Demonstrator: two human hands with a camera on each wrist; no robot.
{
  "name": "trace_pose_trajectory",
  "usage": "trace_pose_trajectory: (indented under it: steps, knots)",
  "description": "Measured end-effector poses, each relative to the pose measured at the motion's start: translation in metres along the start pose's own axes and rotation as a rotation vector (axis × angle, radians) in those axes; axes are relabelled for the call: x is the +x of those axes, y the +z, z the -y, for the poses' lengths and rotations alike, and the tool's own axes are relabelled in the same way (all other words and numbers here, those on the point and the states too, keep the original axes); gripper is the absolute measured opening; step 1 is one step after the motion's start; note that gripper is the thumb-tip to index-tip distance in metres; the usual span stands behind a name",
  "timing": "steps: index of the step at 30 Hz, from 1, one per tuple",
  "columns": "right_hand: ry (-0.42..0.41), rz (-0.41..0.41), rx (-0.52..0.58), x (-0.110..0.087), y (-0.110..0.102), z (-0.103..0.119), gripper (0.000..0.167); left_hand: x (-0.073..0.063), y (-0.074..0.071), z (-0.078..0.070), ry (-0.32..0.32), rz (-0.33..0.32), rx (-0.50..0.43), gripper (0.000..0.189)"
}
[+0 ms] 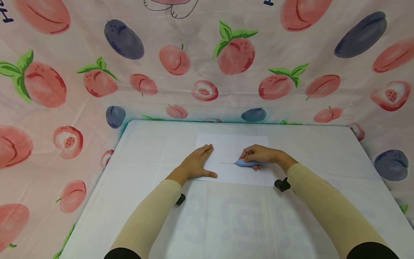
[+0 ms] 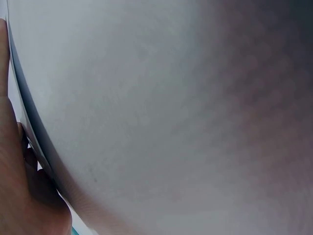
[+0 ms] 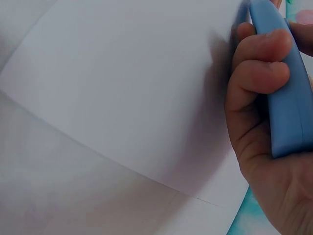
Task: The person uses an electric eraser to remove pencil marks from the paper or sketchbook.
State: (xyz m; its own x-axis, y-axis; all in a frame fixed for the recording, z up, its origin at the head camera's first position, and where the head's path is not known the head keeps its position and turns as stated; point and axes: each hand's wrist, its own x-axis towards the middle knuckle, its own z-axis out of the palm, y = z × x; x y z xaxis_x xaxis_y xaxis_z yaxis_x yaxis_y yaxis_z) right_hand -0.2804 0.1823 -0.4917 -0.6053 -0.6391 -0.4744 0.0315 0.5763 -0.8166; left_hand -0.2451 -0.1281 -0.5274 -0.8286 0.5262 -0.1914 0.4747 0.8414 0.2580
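A white sheet of paper (image 1: 233, 144) lies on the table, with a short thin line (image 1: 226, 163) across its middle. My left hand (image 1: 198, 162) rests on the sheet's left part, fingers straight and thumb spread; only its edge shows in the left wrist view. At the right end of the line, my right hand (image 1: 260, 154) grips a blue tapered hand tool (image 3: 288, 103). The tool's narrow end points left and is at the paper. In the right wrist view, fingers curl round its smooth, thick body. Whether it is a pen or a cutter, I cannot tell.
A pale cloth with faint show-through lettering covers the table (image 1: 155, 144). Behind and beside it hangs a pink fabric (image 1: 194, 36) printed with peaches and dark plums. Small black devices (image 1: 282, 185) sit under both wrists.
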Motion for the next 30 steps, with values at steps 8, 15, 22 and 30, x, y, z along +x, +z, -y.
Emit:
trace_pose_trajectory:
  steps: [8,15,22,30]
  knots:
    - [0.002,0.008,0.026,0.0003,-0.0006,0.0008,0.023,0.0005,-0.0019,-0.0015,-0.003,0.01,0.005,0.119]
    - [-0.001,0.013,0.039,0.0007,-0.0014,0.0006,0.023,0.0007,-0.0029,-0.0018,-0.012,0.012,-0.003,0.118]
    - [-0.002,0.013,0.03,0.0018,-0.0016,0.0007,0.024,0.0021,-0.0007,0.0001,-0.017,0.014,-0.001,0.119]
    - [0.008,0.013,0.021,0.002,-0.0009,0.002,0.024,0.0026,0.0004,0.0011,-0.011,0.008,-0.006,0.119]
